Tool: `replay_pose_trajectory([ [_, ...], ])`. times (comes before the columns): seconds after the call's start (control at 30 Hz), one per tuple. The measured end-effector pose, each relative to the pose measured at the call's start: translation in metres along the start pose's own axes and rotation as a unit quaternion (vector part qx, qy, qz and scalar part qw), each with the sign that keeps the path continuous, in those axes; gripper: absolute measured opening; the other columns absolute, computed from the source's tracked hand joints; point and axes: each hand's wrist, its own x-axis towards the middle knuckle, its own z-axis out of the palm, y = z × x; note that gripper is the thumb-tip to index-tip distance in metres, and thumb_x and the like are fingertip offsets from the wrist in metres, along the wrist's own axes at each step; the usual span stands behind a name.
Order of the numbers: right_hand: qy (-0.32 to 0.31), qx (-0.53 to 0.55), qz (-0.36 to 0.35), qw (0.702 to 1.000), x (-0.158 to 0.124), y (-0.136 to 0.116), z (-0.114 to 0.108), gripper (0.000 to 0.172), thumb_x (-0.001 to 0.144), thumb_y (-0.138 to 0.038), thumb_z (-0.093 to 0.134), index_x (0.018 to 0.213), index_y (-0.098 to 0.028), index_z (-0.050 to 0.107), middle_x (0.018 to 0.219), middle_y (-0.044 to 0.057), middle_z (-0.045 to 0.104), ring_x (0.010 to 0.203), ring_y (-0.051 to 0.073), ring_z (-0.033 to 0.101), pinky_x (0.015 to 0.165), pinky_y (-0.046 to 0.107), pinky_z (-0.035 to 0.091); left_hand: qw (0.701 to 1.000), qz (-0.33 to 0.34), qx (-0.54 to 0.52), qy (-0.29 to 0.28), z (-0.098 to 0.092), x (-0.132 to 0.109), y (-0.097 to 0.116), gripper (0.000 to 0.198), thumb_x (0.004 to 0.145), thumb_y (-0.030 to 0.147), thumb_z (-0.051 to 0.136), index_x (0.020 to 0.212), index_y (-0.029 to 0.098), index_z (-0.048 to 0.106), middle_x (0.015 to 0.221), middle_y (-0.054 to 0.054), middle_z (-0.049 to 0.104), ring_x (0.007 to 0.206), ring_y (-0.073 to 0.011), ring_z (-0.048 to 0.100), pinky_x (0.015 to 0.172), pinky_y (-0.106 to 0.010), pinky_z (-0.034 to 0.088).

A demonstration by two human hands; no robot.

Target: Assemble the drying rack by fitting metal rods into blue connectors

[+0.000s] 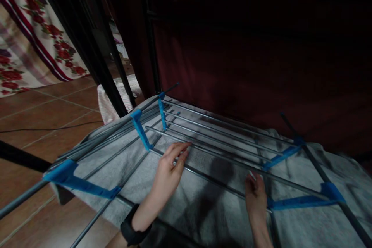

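A thin grey metal rod (221,155) slants across blue plastic brackets, its left end loose near one bracket (141,130). My left hand (171,162), with a black band on the wrist, has its fingers closed at this rod, left of its middle. Farther right, my right hand (256,193) is at the same rod from the near side, fingers curled and thumb close to them; its grip is partly hidden. The rod's right end lies by another blue bracket (305,201). Parallel rods (215,130) span the brackets behind, forming part of a rack frame.
A grey blanket (232,217) lies under the frame. Bundled rods (110,135) rest on the left side. Black posts (87,46) and a dark red cloth (232,73) stand behind. Floral fabric (37,35) hangs over the tiled floor (66,104), where a cable runs.
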Motion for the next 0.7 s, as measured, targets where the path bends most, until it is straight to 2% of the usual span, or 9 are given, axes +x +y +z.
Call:
replay_pose_trajectory([
  [0.1, -0.077, 0.035, 0.006, 0.996, -0.032, -0.018, 0.014, 0.05, 0.089, -0.049, 0.053, 0.128, -0.02, 0.061, 0.126, 0.014, 0.068, 0.109, 0.025, 0.067, 0.091, 0.041, 0.056, 0.995, -0.101, -0.011, 0.02, -0.017, -0.027, -0.043, 0.024, 0.092, 0.035, 0.059, 0.105, 0.022, 0.075, 0.102, -0.008, 0.072, 0.096, -0.0217, 0.067, 0.083, -0.033, 0.055],
  [0.2, -0.146, 0.021, -0.029, 0.989, -0.058, -0.048, 0.022, 0.042, 0.094, -0.045, 0.049, 0.123, -0.021, 0.066, 0.126, 0.012, 0.07, 0.114, 0.025, 0.066, 0.096, 0.041, 0.056, 0.982, -0.164, -0.028, 0.085, -0.032, -0.038, -0.081, 0.029, 0.086, 0.039, 0.062, 0.105, 0.021, 0.073, 0.108, -0.009, 0.069, 0.097, -0.0231, 0.066, 0.079, -0.033, 0.055],
  [0.27, -0.186, 0.003, -0.088, 0.978, -0.071, -0.07, 0.023, 0.037, 0.097, -0.038, 0.045, 0.121, -0.022, 0.068, 0.123, 0.01, 0.071, 0.114, 0.023, 0.067, 0.097, 0.04, 0.056, 0.971, -0.183, -0.025, 0.15, -0.042, -0.038, -0.102, 0.033, 0.081, 0.038, 0.063, 0.108, 0.021, 0.071, 0.112, -0.01, 0.067, 0.1, -0.0241, 0.064, 0.082, -0.035, 0.054],
  [0.37, -0.23, -0.024, -0.215, 0.949, -0.082, -0.105, 0.025, 0.037, 0.099, -0.025, 0.041, 0.127, -0.026, 0.066, 0.125, 0.006, 0.07, 0.116, 0.02, 0.066, 0.1, 0.038, 0.056, 0.949, -0.19, 0.01, 0.252, -0.053, -0.027, -0.128, 0.038, 0.078, 0.033, 0.063, 0.114, 0.022, 0.064, 0.122, -0.01, 0.062, 0.113, -0.0271, 0.059, 0.093, -0.041, 0.052],
  [0.43, -0.233, -0.051, -0.299, 0.924, -0.081, -0.129, 0.03, 0.041, 0.099, -0.017, 0.04, 0.131, -0.029, 0.062, 0.128, 0.004, 0.069, 0.117, 0.019, 0.065, 0.103, 0.037, 0.054, 0.934, -0.187, 0.033, 0.303, -0.058, -0.015, -0.139, 0.043, 0.077, 0.029, 0.064, 0.12, 0.023, 0.06, 0.128, -0.011, 0.058, 0.122, -0.0286, 0.055, 0.102, -0.045, 0.049],
  [0.53, -0.226, -0.115, -0.388, 0.886, -0.068, -0.161, 0.044, 0.048, 0.097, -0.011, 0.039, 0.139, -0.027, 0.056, 0.135, 0.006, 0.064, 0.121, 0.021, 0.061, 0.107, 0.042, 0.051, 0.929, -0.173, 0.029, 0.325, -0.063, 0.011, -0.145, 0.05, 0.077, 0.023, 0.064, 0.125, 0.024, 0.054, 0.133, -0.01, 0.056, 0.129, -0.0286, 0.052, 0.112, -0.047, 0.042],
  [0.7, -0.241, -0.221, -0.411, 0.851, -0.036, -0.206, 0.082, 0.053, 0.095, -0.008, 0.035, 0.145, -0.019, 0.048, 0.145, 0.012, 0.054, 0.131, 0.026, 0.052, 0.11, 0.046, 0.044, 0.946, -0.142, -0.013, 0.29, -0.066, 0.051, -0.138, 0.047, 0.077, 0.018, 0.063, 0.123, 0.02, 0.055, 0.126, -0.01, 0.063, 0.12, -0.0261, 0.059, 0.112, -0.044, 0.042],
])
